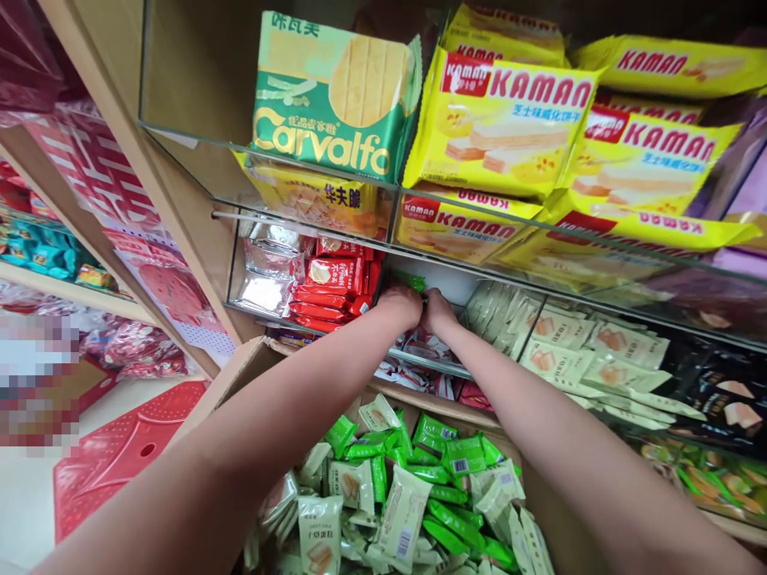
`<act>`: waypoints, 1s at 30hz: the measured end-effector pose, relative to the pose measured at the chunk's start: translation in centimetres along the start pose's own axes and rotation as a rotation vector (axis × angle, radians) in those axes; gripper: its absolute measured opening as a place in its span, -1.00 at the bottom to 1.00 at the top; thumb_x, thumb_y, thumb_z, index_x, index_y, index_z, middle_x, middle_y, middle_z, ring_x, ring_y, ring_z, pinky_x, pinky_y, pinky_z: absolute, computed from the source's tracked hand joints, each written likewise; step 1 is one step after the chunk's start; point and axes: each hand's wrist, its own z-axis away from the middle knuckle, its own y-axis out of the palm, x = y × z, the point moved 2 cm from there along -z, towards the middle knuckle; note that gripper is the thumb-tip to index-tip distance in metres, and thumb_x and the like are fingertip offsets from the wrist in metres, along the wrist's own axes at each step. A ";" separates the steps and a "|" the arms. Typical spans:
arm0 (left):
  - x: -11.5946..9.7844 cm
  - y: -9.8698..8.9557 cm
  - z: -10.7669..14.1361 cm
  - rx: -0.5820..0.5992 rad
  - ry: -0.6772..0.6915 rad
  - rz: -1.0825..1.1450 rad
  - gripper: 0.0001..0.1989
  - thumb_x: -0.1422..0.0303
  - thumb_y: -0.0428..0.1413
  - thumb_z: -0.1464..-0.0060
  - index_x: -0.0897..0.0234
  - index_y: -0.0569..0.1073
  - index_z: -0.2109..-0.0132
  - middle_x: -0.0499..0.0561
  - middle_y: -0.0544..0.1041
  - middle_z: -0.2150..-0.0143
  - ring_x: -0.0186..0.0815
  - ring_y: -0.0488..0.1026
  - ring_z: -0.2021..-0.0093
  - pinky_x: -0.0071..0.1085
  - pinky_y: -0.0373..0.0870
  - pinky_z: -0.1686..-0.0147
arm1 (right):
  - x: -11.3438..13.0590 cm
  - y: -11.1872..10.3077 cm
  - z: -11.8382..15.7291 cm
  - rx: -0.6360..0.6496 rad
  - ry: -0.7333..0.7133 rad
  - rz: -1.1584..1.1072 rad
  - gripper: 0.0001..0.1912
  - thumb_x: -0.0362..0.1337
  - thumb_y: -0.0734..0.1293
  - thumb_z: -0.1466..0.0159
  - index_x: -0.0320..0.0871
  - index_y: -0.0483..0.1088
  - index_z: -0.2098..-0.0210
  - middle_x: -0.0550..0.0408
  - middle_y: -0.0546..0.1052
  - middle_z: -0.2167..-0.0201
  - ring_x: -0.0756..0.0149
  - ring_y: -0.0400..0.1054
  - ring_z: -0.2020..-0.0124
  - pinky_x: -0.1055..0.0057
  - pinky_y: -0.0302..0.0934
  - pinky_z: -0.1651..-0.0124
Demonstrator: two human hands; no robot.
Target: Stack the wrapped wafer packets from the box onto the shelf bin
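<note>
Both my arms reach over a cardboard box into a glass compartment of the lower shelf. My left hand point(403, 305) is curled, with a green snack packet point(412, 281) showing just past its fingers. Close beside it, my right hand point(439, 313) is bent inward; its fingertips are hidden, so what it touches I cannot make out. Red snack packets point(336, 275) lie in stacks left of my hands, and pale cream wafer packets point(500, 315) stand on the right. Below my forearms, green packets point(464, 455) and cream packets point(403, 511) lie mixed in the box.
The cardboard box point(240, 375) stands against the shelf front. Above my hands runs a glass shelf edge point(323, 188) with yellow Kaman wafer packs point(503, 128) and a green Carvalfo pack point(332, 96). A red plastic stool point(129, 455) is at the left. Black packets point(728, 399) lie far right.
</note>
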 end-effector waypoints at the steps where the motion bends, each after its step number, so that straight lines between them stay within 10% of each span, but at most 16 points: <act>1: 0.1 0.3 0.2 -0.007 0.005 -0.024 -0.67 0.35 0.03 -0.09 0.33 0.30 -0.01 0.12 0.28 -0.08 -0.15 0.26 -0.05 -0.04 0.19 -0.01 | 0.1 0.1 0.0 0.004 0.004 -0.009 -0.53 -0.18 0.29 -0.07 -0.26 0.19 0.07 -0.13 0.46 0.16 0.20 0.36 0.17 0.49 0.18 0.33; 10: 0.6 1.4 0.2 -0.047 0.026 -0.153 -0.54 0.33 0.01 -0.11 0.22 0.15 -0.16 0.12 0.05 -0.25 -0.06 -0.03 -0.22 0.09 -0.15 -0.14 | 1.7 -2.5 1.4 0.036 -0.086 0.079 -0.61 -0.33 0.32 -0.01 -0.27 0.30 0.14 -0.16 0.49 0.23 0.15 0.38 0.21 0.43 0.19 0.30; 15: 0.6 1.9 0.0 0.021 0.057 -0.186 -0.29 0.44 0.11 0.04 0.21 0.00 -0.24 0.11 -0.04 -0.29 -0.03 -0.24 -0.28 0.00 -0.33 -0.19 | 3.4 -9.2 10.3 -0.072 -0.404 0.053 -0.77 -0.22 0.24 -0.14 -0.14 0.34 0.21 0.07 0.49 0.37 0.26 0.36 0.32 0.37 0.16 0.24; 17: 0.5 2.1 0.0 0.041 0.056 -0.181 -0.13 0.52 0.17 0.17 0.19 -0.07 -0.26 0.08 -0.10 -0.30 -0.01 -0.30 -0.28 -0.07 -0.34 -0.20 | 3.0 -9.9 15.3 0.078 -0.556 -0.092 -0.84 -0.20 0.20 -0.19 -0.09 0.37 0.32 0.15 0.47 0.47 0.37 0.34 0.45 0.44 0.18 0.35; 19: 0.4 2.2 -0.1 0.056 0.046 -0.179 0.00 0.58 0.20 0.29 0.16 -0.13 -0.26 0.06 -0.14 -0.31 0.02 -0.33 -0.28 -0.05 -0.34 -0.19 | 1.7 -8.1 19.7 0.359 -0.571 -0.151 -0.79 -0.14 0.16 -0.22 -0.02 0.40 0.40 0.15 0.48 0.46 0.37 0.35 0.45 0.45 0.21 0.37; 22: 0.3 2.2 -0.2 0.069 0.042 -0.185 0.09 0.61 0.22 0.39 0.13 -0.17 -0.26 0.06 -0.16 -0.31 0.07 -0.37 -0.27 0.00 -0.35 -0.18 | -0.9 -2.5 23.1 0.531 -0.425 -0.068 -0.55 -0.10 0.26 -0.14 -0.13 0.30 0.01 -0.10 0.40 0.07 0.11 0.27 0.05 0.24 0.17 0.05; 26: 0.3 2.0 -0.2 0.078 0.062 -0.221 0.07 0.58 0.21 0.36 0.12 -0.18 -0.26 0.06 -0.15 -0.31 0.07 -0.36 -0.27 -0.02 -0.36 -0.18 | -2.5 3.0 23.3 0.510 -0.313 -0.089 -0.55 -0.25 0.32 -0.09 -0.23 0.29 0.02 -0.14 0.40 0.11 0.06 0.20 0.02 0.22 0.09 0.00; 30: 0.4 2.0 -0.1 0.087 0.069 -0.264 0.07 0.56 0.19 0.33 0.11 -0.23 -0.26 0.03 -0.21 -0.32 0.06 -0.34 -0.27 -0.02 -0.35 -0.18 | -3.1 2.9 22.9 0.517 -0.203 -0.216 -0.68 -0.28 0.31 -0.08 -0.16 0.32 0.15 0.03 0.41 0.31 0.21 0.27 0.23 0.36 0.14 0.20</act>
